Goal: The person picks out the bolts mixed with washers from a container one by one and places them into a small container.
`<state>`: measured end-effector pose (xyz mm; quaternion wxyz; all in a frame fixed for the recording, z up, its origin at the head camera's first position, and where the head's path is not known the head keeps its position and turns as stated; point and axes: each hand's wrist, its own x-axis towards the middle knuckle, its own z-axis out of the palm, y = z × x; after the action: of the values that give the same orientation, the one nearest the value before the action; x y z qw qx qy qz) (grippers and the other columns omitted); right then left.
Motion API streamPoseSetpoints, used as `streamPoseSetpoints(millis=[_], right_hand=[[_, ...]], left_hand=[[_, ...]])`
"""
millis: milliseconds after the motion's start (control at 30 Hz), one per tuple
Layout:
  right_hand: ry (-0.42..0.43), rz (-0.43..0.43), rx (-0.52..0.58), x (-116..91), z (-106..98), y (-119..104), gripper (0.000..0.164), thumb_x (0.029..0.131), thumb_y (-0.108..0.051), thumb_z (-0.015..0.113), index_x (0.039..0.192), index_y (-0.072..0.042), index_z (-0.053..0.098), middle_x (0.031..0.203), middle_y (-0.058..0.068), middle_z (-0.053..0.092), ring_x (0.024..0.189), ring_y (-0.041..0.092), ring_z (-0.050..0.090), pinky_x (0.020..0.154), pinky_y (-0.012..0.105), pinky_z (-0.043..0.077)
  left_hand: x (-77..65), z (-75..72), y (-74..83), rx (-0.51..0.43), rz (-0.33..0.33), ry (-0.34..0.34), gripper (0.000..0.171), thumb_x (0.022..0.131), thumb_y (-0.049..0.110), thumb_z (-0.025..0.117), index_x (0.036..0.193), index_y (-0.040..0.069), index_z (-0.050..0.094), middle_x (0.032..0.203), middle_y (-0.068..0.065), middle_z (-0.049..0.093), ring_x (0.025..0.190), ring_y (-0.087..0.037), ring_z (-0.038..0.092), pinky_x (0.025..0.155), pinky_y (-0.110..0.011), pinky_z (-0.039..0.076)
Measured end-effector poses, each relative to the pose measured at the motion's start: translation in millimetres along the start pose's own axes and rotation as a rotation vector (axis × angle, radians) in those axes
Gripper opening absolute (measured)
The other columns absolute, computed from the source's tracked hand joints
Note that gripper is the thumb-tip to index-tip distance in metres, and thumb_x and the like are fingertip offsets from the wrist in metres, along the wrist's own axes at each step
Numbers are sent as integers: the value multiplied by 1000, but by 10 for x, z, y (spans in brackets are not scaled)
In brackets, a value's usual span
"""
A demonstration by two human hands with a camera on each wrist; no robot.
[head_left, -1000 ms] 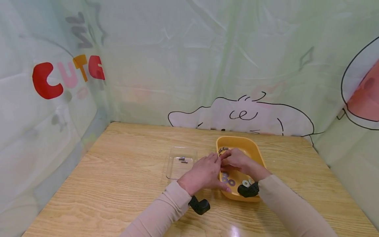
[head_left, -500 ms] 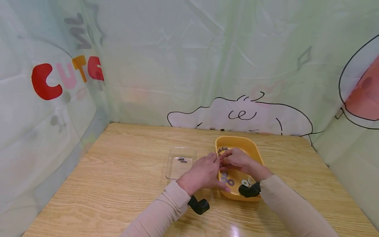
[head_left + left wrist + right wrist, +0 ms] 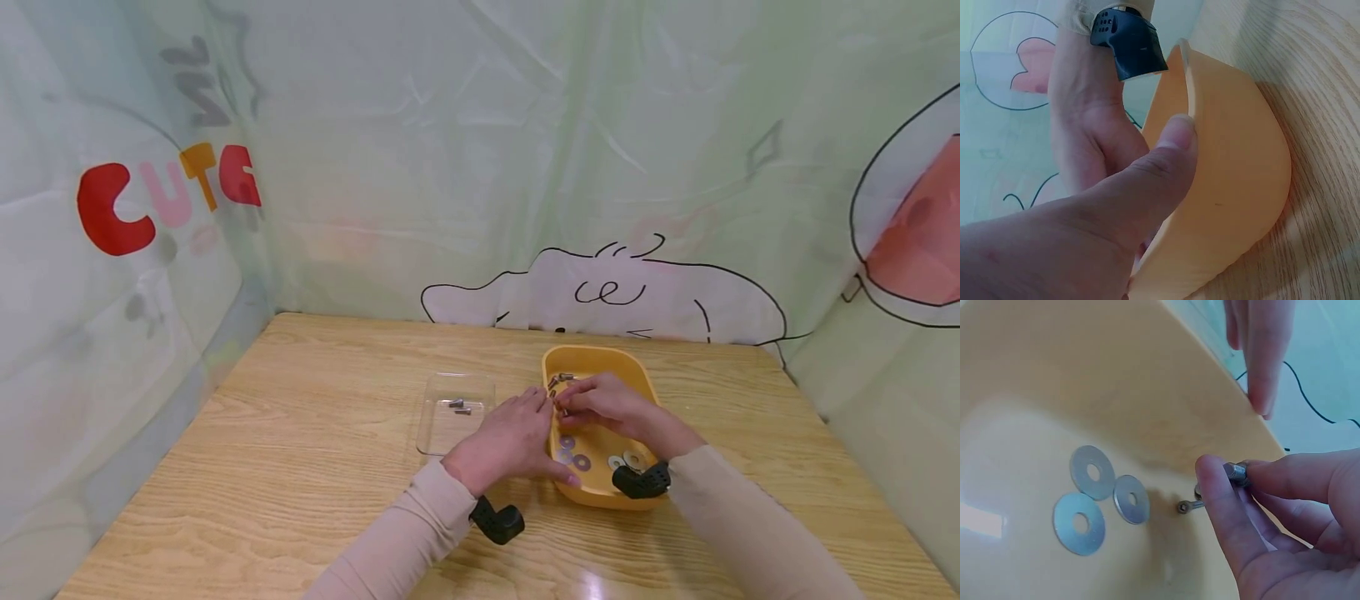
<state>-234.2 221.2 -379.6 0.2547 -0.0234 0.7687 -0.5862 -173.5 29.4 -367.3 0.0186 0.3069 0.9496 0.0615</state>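
Note:
My right hand [image 3: 611, 404] is inside the yellow bin [image 3: 641, 371], and its thumb and a finger pinch a small metal bolt [image 3: 1236, 473]. Below those fingertips lies another socket-head bolt [image 3: 1184, 507], partly hidden by the hand. My left hand [image 3: 513, 437] rests on the bin's left and near rim; in the left wrist view its thumb [image 3: 1175, 140] presses on the rim edge. Straight fingers of that hand touch the rim in the right wrist view. Flat washers [image 3: 1079, 524] lie on the bin floor, with more bolts [image 3: 562, 378] at its far left corner.
A clear plastic tray [image 3: 425, 437] stands left of the bin, with two bolts [image 3: 459, 407] in it. Both are on a wooden table [image 3: 330, 400]. Printed curtains [image 3: 360, 167] enclose the back and sides. A black wrist camera [image 3: 641, 481] overhangs the bin's near edge.
The right hand has drawn slightly up and right from the bin's left wall. The left hand stays on the rim. The whole head view has shifted a little.

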Motion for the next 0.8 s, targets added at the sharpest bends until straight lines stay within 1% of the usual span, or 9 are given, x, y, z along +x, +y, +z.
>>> streamPoseSetpoints(millis=[100, 200, 267, 433, 500, 600, 667, 800], right_hand=[[-10, -22, 29, -24, -19, -24, 35, 99, 2, 50, 128, 22, 50, 112, 18, 67, 95, 20, 71, 89, 34, 58], [-14, -31, 54, -41, -29, -43, 36, 99, 3, 49, 128, 24, 48, 113, 19, 67, 94, 19, 71, 89, 33, 58], [-9, -28, 52, -53, -32, -57, 36, 99, 3, 50, 128, 24, 48, 116, 23, 66, 95, 20, 71, 90, 34, 58], [2, -9, 35, -81, -35, -118, 37, 100, 0, 50, 130, 22, 48, 125, 30, 60, 98, 22, 72, 92, 36, 56], [-2, -12, 41, -87, -43, -137, 38, 100, 0, 51, 131, 22, 47, 125, 30, 60, 97, 21, 72, 93, 37, 56], [-8, -25, 72, -86, -58, -150, 39, 100, 1, 51, 131, 24, 45, 120, 27, 62, 93, 18, 72, 93, 36, 56], [-13, -41, 89, -92, -65, -165, 38, 99, 2, 51, 130, 25, 44, 114, 21, 65, 91, 17, 72, 93, 36, 56], [-10, -64, 117, -108, -68, -209, 36, 98, 5, 51, 127, 25, 47, 99, 8, 70, 87, 14, 72, 89, 33, 58]], left_hand=[[-4, 4, -7, -15, -3, -8, 111, 71, 79, 67, 149, 4, 40, 141, -5, 51, 129, -16, 49, 113, -29, 40], [-12, 3, -13, -23, -4, -21, 113, 72, 79, 65, 151, 4, 36, 148, -7, 46, 138, -18, 45, 116, -30, 37], [-20, -1, -16, -21, -2, -28, 115, 72, 80, 64, 153, 4, 33, 152, -8, 43, 142, -20, 42, 117, -31, 35], [-45, -34, -52, -26, 15, -4, 114, 72, 79, 65, 152, 4, 34, 145, -7, 48, 133, -18, 48, 113, -29, 40], [-55, -44, -73, -35, 25, 13, 112, 72, 77, 67, 152, 6, 34, 141, -5, 49, 127, -16, 51, 111, -28, 42], [-72, -59, -102, -40, 24, 26, 114, 72, 77, 67, 153, 5, 31, 145, -6, 48, 131, -17, 49, 113, -28, 40], [-80, -68, -124, -39, 17, 26, 115, 73, 77, 68, 153, 3, 30, 149, -8, 45, 136, -19, 47, 115, -29, 38], [-106, -99, -167, -49, -15, -3, 118, 74, 76, 67, 155, 0, 26, 159, -13, 35, 148, -25, 34, 120, -32, 31]])
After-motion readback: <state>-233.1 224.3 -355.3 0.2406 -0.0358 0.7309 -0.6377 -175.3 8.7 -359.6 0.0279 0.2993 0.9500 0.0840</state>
